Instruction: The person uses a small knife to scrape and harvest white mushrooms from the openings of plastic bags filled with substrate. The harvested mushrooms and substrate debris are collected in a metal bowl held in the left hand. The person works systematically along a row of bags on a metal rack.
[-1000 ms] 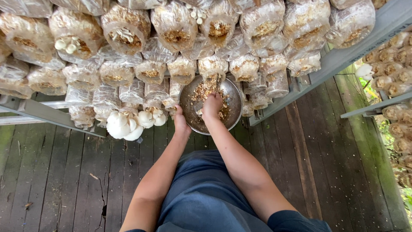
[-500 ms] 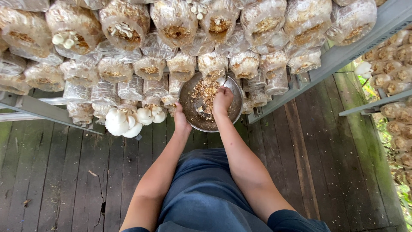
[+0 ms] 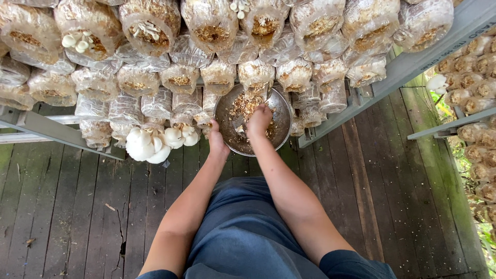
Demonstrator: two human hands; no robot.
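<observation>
My left hand [image 3: 216,140] grips the near-left rim of a round metal bowl [image 3: 281,124], holding it up against the stacked bags. The bowl holds brown crumbly sawdust-like scrapings [image 3: 241,110]. My right hand [image 3: 258,120] is inside the bowl with its fingers curled at the open mouth of a clear plastic mushroom bag [image 3: 256,76]; whether it holds a tool I cannot tell. A cluster of white oyster mushrooms [image 3: 149,145] hangs from a bag just left of the bowl.
Rows of plastic-wrapped mushroom bags [image 3: 150,23] lie stacked on a grey metal rack [image 3: 51,133]. A second rack of bags [image 3: 475,98] stands at the right. Below is a dark wooden plank floor [image 3: 77,206]. Small white mushroom buds [image 3: 76,42] sprout from an upper-left bag.
My right hand moved from the bowl's middle up toward the bag's mouth, then back a little left and down. My left hand kept its hold on the rim.
</observation>
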